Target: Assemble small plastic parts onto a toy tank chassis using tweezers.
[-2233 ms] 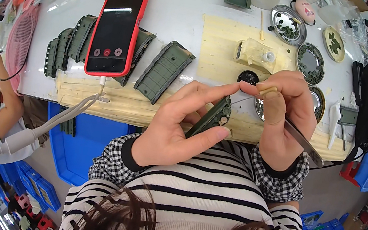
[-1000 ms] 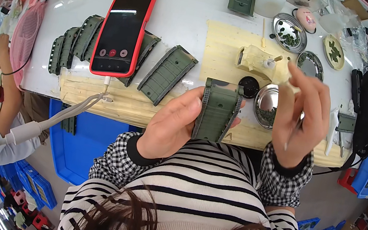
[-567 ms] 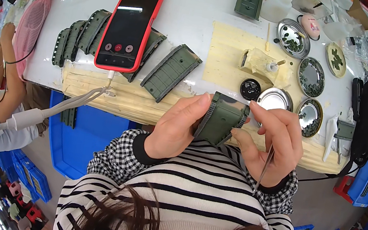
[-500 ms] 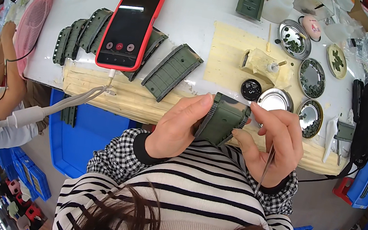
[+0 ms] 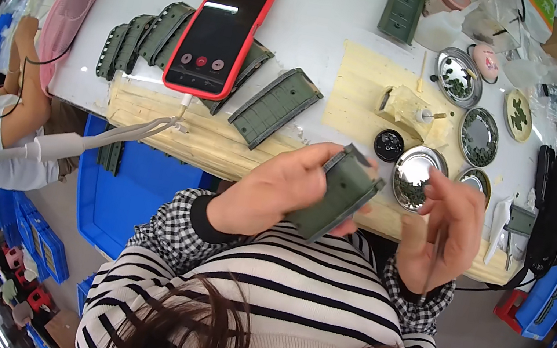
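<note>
My left hand [image 5: 264, 192] is closed round a dark green, box-like moulded part [image 5: 334, 197], tilted in front of my chest. Small round studs show on its face. My right hand [image 5: 450, 234] is raised to the right, apart from that part, fingers curled. A slim metal tool, seemingly tweezers [image 5: 431, 268], hangs down across its palm; the tip is hard to make out. Nearest to the right fingers is a shiny metal dish [image 5: 424, 159] with small dark green pieces along its near side. A black round pot [image 5: 388, 146] sits left of the dish.
More green moulded parts [image 5: 277, 108] lie at the left, some under a red-cased phone [image 5: 219, 37] with a cable. Several dishes of green bits, such as one metal dish [image 5: 479, 137], stand right. A tape-wrapped block [image 5: 405, 113] sits mid-table. A blue tray [image 5: 128, 203] is below the edge.
My right hand has drawn away from the green part toward the right, keeping the metal tool. The left hand has tilted the part. The view has shifted slightly.
</note>
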